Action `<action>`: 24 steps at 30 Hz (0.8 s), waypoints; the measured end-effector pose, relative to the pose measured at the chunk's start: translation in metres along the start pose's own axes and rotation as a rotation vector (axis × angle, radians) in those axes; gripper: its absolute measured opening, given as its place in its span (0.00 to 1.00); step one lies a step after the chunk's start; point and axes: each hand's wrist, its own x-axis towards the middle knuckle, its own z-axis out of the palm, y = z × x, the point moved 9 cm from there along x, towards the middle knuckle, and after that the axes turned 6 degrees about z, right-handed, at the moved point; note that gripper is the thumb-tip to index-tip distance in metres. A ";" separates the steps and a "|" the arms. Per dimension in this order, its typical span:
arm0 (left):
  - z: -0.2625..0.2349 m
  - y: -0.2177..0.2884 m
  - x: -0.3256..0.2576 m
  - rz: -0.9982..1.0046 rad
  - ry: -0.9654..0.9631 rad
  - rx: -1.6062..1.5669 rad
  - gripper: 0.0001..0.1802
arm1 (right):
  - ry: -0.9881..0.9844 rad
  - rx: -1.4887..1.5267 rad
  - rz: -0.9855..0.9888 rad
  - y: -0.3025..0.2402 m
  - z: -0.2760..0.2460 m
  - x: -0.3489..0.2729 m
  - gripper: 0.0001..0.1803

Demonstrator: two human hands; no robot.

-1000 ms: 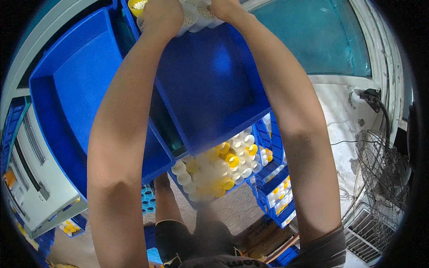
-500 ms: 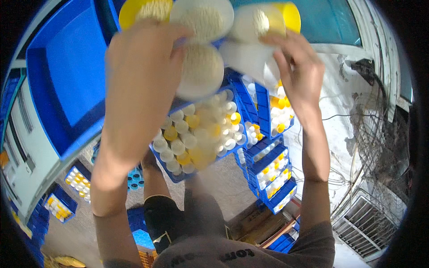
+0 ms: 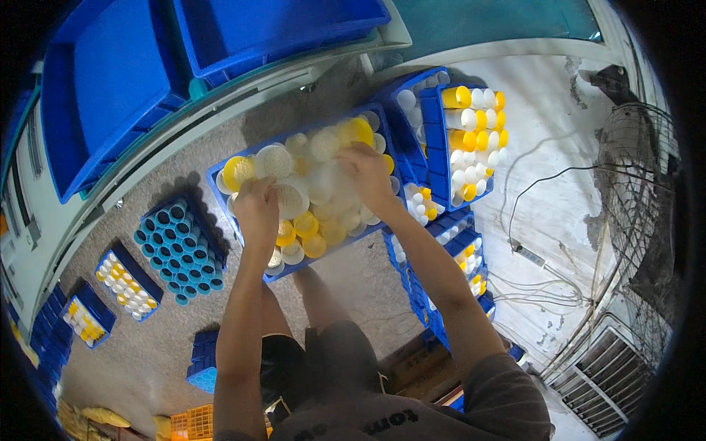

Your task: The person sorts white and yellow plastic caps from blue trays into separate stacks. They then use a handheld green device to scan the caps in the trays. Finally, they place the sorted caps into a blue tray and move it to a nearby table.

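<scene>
In front of me a blue crate is filled with round yellow and white cups, some with pale granular stuff inside. My left hand is low over its left part, fingers closed at the rim of a white cup. A yellow cup and another white cup stand just beyond this hand. My right hand is over the right part, fingers curled at a group of cups beside a yellow cup. A smear or haze blurs the cups between my hands, so the right hand's grip is partly hidden.
Empty blue trays lie on a pale machine frame at the far left. Stacked blue crates of cups stand to the right. On the floor at left is a crate of teal tubes. A cable lies at right.
Both hands have come down and nearer from above the far edge, bringing a cluster of yellow and white cups into the crate. The blue trays behind are uncovered in view.
</scene>
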 end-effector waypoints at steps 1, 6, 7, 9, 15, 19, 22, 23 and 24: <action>0.012 -0.013 -0.001 -0.015 0.014 0.006 0.12 | 0.003 -0.007 -0.006 0.008 0.013 0.003 0.11; 0.048 -0.064 -0.012 -0.028 0.050 0.006 0.13 | -0.002 -0.054 -0.064 0.047 0.071 0.019 0.12; 0.053 -0.071 -0.012 -0.011 0.078 0.003 0.13 | -0.014 -0.054 -0.064 0.055 0.083 0.021 0.12; 0.072 -0.080 -0.008 0.014 0.061 -0.004 0.12 | -0.038 -0.165 -0.074 0.068 0.105 0.024 0.15; 0.125 -0.098 -0.001 -0.124 -0.146 0.384 0.24 | -0.328 -0.673 -0.004 0.100 0.175 0.023 0.28; 0.147 -0.103 -0.014 -0.252 -0.370 0.409 0.34 | -0.316 -0.690 -0.045 0.089 0.184 0.023 0.28; 0.130 -0.088 -0.006 -0.205 -0.338 0.418 0.35 | -0.195 -0.699 -0.034 0.064 0.160 0.025 0.24; 0.118 -0.078 -0.003 -0.170 -0.333 0.431 0.32 | -0.189 -0.733 -0.023 0.053 0.149 0.026 0.23; 0.098 -0.065 0.002 -0.110 -0.252 0.233 0.30 | -0.134 -0.505 -0.009 0.035 0.130 0.027 0.23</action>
